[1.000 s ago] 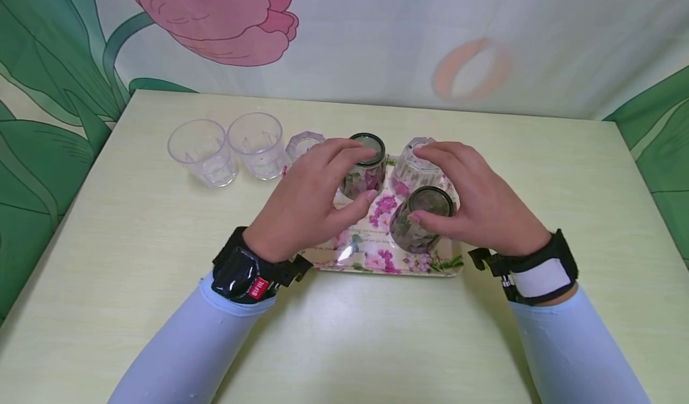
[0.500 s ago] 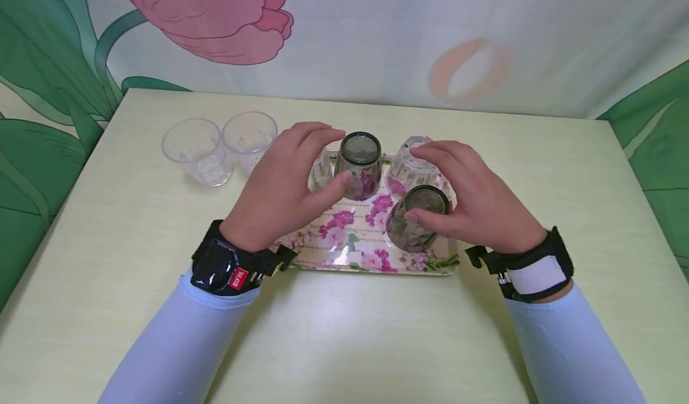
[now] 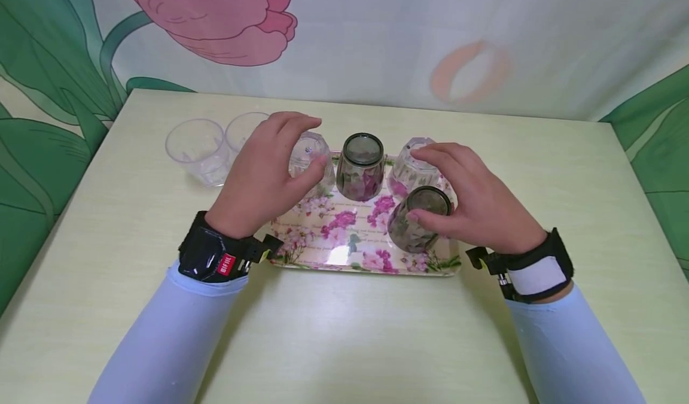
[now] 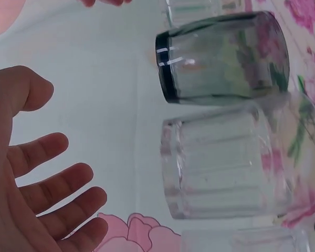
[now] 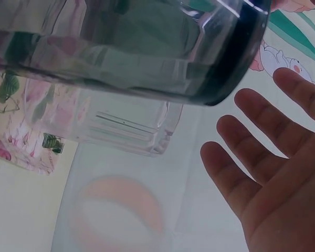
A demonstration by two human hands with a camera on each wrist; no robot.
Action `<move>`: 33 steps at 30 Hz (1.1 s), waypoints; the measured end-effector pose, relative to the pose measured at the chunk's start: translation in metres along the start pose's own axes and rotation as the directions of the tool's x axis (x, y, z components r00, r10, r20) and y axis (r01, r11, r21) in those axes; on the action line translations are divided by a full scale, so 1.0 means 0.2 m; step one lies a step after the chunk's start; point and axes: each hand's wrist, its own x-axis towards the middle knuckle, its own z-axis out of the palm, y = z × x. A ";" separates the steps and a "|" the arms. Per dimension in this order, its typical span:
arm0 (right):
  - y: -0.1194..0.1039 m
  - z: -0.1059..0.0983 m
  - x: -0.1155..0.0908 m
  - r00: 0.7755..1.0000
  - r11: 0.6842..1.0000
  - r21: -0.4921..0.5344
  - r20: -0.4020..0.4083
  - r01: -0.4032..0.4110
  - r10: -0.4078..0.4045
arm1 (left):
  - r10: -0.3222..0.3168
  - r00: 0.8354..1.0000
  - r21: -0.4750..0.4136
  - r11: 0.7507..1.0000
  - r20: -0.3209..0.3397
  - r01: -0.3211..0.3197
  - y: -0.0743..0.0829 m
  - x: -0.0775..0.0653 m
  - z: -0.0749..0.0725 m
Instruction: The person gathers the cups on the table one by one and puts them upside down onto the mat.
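My left hand [image 3: 258, 176] is held with fingers apart beside an upside-down clear glass [image 3: 309, 146] at the tray's back left. In the left wrist view, a gap separates those fingers [image 4: 58, 184] from the clear glass [image 4: 215, 163]. A grey-tinted glass [image 3: 360, 170], also bottom up, stands beside it. My right hand [image 3: 476, 200] hovers, spread, over the right side, nearest the front grey-tinted glass [image 3: 414, 233]. The right wrist view shows its fingers [image 5: 226, 168] off that glass [image 5: 147, 52]. Another upturned clear glass [image 3: 409, 176] is partly behind the right hand.
The flowered tray [image 3: 317, 254] lies on a pale table [image 3: 344, 338]. To its left stand two upright clear glasses, the outer one [image 3: 201, 158] in plain sight, the other [image 3: 242, 130] partly hidden by my left hand. A printed curtain [image 3: 366, 45] hangs behind the table.
My left hand has moved left, from over the back grey-tinted glass to beside the upturned clear glass, uncovering the tray's left part. The right hand stays about where it was.
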 end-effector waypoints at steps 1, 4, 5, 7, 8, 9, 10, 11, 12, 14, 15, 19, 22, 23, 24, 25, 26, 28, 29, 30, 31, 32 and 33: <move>0.00 0.00 0.00 1.000 1.000 0.002 0.002 -0.002 0.002 | -0.004 1.000 0.001 1.000 -0.001 0.004 -0.01 0.00 0.00; 0.00 0.00 0.00 1.000 1.000 0.006 0.008 -0.006 0.006 | -0.018 1.000 0.014 1.000 -0.002 0.018 -0.05 0.01 0.00; 0.00 0.00 0.00 1.000 1.000 0.007 0.009 -0.006 0.006 | -0.025 1.000 0.020 0.999 0.002 0.025 -0.07 0.01 -0.01; 0.00 0.00 0.00 1.000 1.000 0.009 0.009 -0.007 0.007 | -0.036 0.999 0.032 0.999 0.010 0.036 -0.09 0.01 -0.01; 0.01 0.01 0.00 1.000 1.000 0.008 0.008 -0.007 0.007 | -0.042 0.999 0.035 0.999 0.016 0.041 -0.09 0.01 -0.01; 0.01 0.01 0.00 1.000 1.000 0.007 0.007 -0.007 0.007 | -0.047 0.999 0.038 0.998 0.022 0.046 -0.10 0.01 -0.01; 0.00 0.01 0.00 1.000 1.000 0.007 0.006 -0.009 0.009 | -0.050 0.998 0.042 0.998 0.027 0.048 -0.11 0.01 -0.01; 0.00 0.01 0.00 1.000 1.000 0.009 0.006 -0.010 0.010 | -0.051 0.998 0.046 0.998 0.030 0.049 -0.12 0.01 -0.01; 0.00 0.01 0.00 1.000 1.000 0.007 0.005 -0.012 0.012 | -0.050 0.998 0.049 0.998 0.032 0.049 -0.13 0.00 -0.01; 0.01 0.01 0.00 1.000 1.000 0.005 0.003 -0.016 0.016 | -0.052 0.998 0.057 0.997 0.035 0.050 -0.14 0.00 -0.01; 0.01 0.01 0.00 1.000 1.000 0.004 0.002 -0.017 0.017 | -0.052 0.998 0.063 0.997 0.036 0.049 -0.15 0.00 -0.01; 0.01 0.01 0.00 1.000 1.000 0.004 -0.007 -0.012 0.012 | -0.052 0.998 0.081 0.996 0.037 0.049 -0.17 -0.01 -0.02; 0.01 0.01 0.00 1.000 1.000 0.011 -0.006 -0.008 0.008 | -0.061 0.997 0.096 0.994 0.053 0.056 -0.19 -0.01 -0.02; 0.01 0.01 0.00 1.000 1.000 0.012 -0.005 -0.008 0.008 | -0.066 0.996 0.102 0.993 0.060 0.060 -0.20 -0.01 -0.02; 0.01 0.01 0.00 1.000 1.000 0.013 -0.004 -0.008 0.008 | -0.072 0.995 0.107 0.992 0.070 0.064 -0.20 -0.01 -0.02; 0.01 0.01 -0.01 1.000 1.000 0.012 -0.003 -0.009 0.009 | -0.078 0.994 0.113 0.991 0.080 0.068 -0.21 -0.01 -0.03; 0.01 0.01 -0.01 1.000 1.000 0.010 -0.004 -0.009 0.009 | -0.082 0.993 0.120 0.990 0.088 0.072 -0.22 -0.01 -0.03; 0.01 0.02 -0.01 1.000 1.000 0.007 -0.006 -0.008 0.008 | -0.089 0.991 0.133 0.988 0.098 0.076 -0.23 -0.02 -0.04; 0.01 0.02 -0.01 1.000 1.000 0.004 -0.006 -0.008 0.008 | -0.093 0.990 0.139 0.987 0.102 0.079 -0.24 -0.02 -0.04; 0.01 0.02 -0.01 1.000 1.000 0.005 -0.005 -0.008 0.008 | -0.097 0.990 0.145 0.986 0.106 0.081 -0.25 -0.02 -0.04; 0.01 0.02 -0.01 1.000 1.000 0.005 -0.004 -0.009 0.009 | -0.101 0.989 0.149 0.985 0.107 0.084 -0.26 -0.02 -0.05; 0.01 0.02 0.00 1.000 1.000 0.005 -0.002 -0.011 0.011 | -0.106 0.988 0.154 0.984 0.110 0.088 -0.26 -0.02 -0.05; 0.01 0.02 0.00 1.000 1.000 0.007 0.001 -0.013 0.013 | -0.111 0.987 0.160 0.983 0.113 0.092 -0.27 -0.02 -0.05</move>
